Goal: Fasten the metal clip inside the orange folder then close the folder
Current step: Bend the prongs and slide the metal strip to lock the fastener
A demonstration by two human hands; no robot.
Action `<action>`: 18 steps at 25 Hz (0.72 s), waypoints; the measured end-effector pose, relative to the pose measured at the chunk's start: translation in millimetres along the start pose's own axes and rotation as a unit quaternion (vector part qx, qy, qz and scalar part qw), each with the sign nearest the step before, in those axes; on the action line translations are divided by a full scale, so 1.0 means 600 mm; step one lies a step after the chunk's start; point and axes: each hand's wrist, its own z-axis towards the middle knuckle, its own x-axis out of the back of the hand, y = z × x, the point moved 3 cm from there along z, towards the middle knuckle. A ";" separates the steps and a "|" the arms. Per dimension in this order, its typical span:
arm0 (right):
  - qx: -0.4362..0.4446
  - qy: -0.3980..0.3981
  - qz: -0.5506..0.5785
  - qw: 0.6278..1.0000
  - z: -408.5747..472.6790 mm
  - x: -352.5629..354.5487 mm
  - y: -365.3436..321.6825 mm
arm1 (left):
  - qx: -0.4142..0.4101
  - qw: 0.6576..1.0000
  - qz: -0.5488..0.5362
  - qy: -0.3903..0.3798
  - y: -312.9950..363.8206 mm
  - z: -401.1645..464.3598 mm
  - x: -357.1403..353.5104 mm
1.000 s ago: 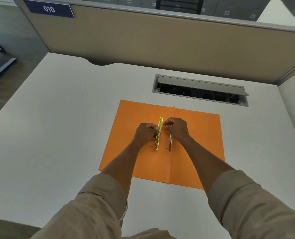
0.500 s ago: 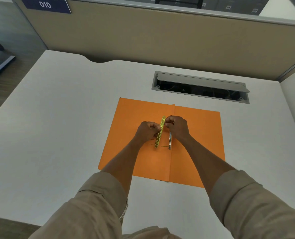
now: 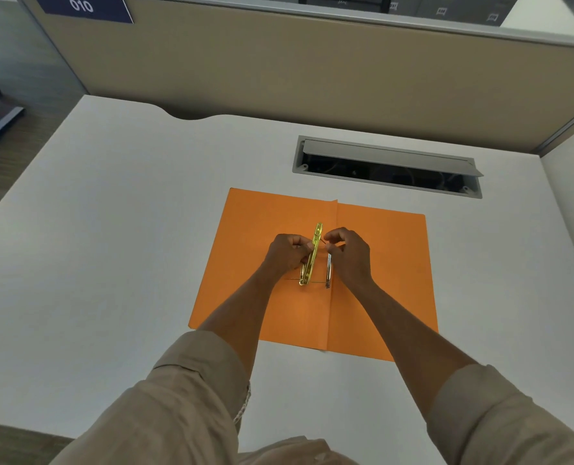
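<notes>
Orange folder [image 3: 379, 263] open flat, gold metal clip [image 3: 313, 255] near crease

folder [image 3: 379, 263] orange | clip [image 3: 314, 255] gold | desk [image 3: 111, 229] white | sleeves [image 3: 185, 397] beige

An orange folder [image 3: 372, 263] lies open and flat on the white counter [image 3: 111, 246], its crease running away from the person. Both hands meet over the crease. The left hand [image 3: 289, 255] pinches a gold metal clip [image 3: 312, 255] that stands on edge along the crease, its far end tilted up. The right hand [image 3: 349, 255] curls beside it, fingertips close to the clip's upper part, above a silvery bar [image 3: 328, 271]. Beyond the folder, a cable hatch [image 3: 387, 166] gapes open in the counter.
</notes>
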 end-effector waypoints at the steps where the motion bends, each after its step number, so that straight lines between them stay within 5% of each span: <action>1: 0.011 -0.018 0.001 1.000 -0.016 0.000 0.006 | 0.001 1.000 -0.001 0.000 0.000 0.000 0.001; 8: 0.072 -0.146 -0.026 0.986 -0.112 -0.002 0.032 | 0.019 1.000 -0.002 -0.014 0.009 -0.003 -0.002; 18: -0.022 -0.027 -0.034 0.999 -0.098 -0.014 0.007 | 0.052 0.998 0.007 -0.023 0.021 -0.005 -0.004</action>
